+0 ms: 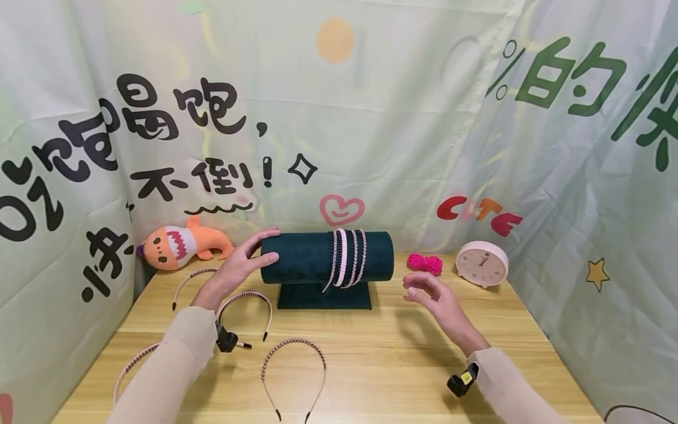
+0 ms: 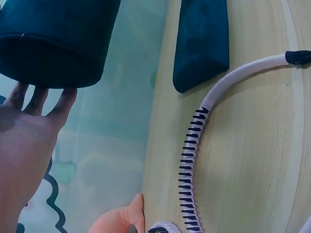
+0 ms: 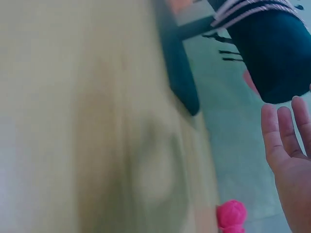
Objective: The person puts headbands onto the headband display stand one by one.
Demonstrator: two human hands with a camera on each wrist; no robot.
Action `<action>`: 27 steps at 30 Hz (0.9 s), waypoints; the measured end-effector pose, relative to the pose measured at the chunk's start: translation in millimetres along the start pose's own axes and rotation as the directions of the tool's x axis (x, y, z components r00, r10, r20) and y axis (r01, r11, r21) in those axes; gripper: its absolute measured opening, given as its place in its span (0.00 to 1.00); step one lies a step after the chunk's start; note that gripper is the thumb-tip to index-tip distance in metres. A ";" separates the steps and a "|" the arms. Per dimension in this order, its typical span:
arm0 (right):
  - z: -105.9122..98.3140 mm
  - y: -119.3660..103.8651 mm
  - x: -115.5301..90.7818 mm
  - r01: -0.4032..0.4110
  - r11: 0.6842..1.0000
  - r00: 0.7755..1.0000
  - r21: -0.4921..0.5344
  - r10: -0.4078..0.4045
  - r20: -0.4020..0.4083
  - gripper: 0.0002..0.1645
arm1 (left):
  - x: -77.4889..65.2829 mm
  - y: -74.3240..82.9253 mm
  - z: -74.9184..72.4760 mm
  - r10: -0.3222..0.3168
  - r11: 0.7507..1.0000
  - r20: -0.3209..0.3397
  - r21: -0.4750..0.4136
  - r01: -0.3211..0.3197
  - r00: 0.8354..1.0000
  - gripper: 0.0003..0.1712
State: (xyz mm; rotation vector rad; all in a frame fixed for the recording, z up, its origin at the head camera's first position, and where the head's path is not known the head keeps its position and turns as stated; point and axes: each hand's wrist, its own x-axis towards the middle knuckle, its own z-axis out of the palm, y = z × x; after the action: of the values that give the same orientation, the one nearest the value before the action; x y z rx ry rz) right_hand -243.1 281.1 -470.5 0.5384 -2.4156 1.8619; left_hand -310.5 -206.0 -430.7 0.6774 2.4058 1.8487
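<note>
My left hand (image 1: 241, 262) rests on the near end of the dark teal roll (image 1: 302, 256), fingers fairly straight; my right hand (image 1: 439, 300) hangs loosely bent, holding nothing, just off its other end. The roll lies between them — level, velvety, its right half ringed by pale headbands (image 1: 343, 256), one plump, others thin and braided. The left wrist view shows the flat end face (image 2: 48, 58), the right one a neck (image 3: 195, 29) above the base (image 1: 323, 296) — both hidden from my head. Beyond my right hand sit pink yarn (image 1: 431, 265) and a clock (image 1: 482, 264).
</note>
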 end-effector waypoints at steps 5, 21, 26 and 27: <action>13.4 4.2 -6.9 -0.031 0.999 0.998 0.016 0.030 0.058 0.23 | -0.1 0.5 0.0 0.010 1.000 -0.001 -0.003 -0.010 1.000 0.33; 72.0 1.8 -5.8 -0.065 0.998 0.964 -0.012 0.065 0.257 0.20 | 0.8 2.0 0.5 -0.005 1.000 0.001 -0.002 0.005 1.000 0.33; 88.4 1.5 -0.8 -0.058 0.998 0.932 -0.008 0.057 0.359 0.22 | 0.5 1.1 -0.2 -0.008 1.000 0.000 -0.001 0.008 1.000 0.34; 91.8 1.3 0.5 -0.054 0.999 0.924 -0.003 0.051 0.378 0.22 | 0.3 0.9 -0.4 -0.010 1.000 -0.001 0.001 0.010 1.000 0.34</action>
State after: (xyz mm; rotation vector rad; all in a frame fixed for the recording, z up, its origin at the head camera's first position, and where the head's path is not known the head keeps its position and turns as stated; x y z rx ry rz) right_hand -227.9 194.5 -497.0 0.9211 -2.6764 1.9420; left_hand -310.5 -206.0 -429.7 0.6637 2.4064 1.8455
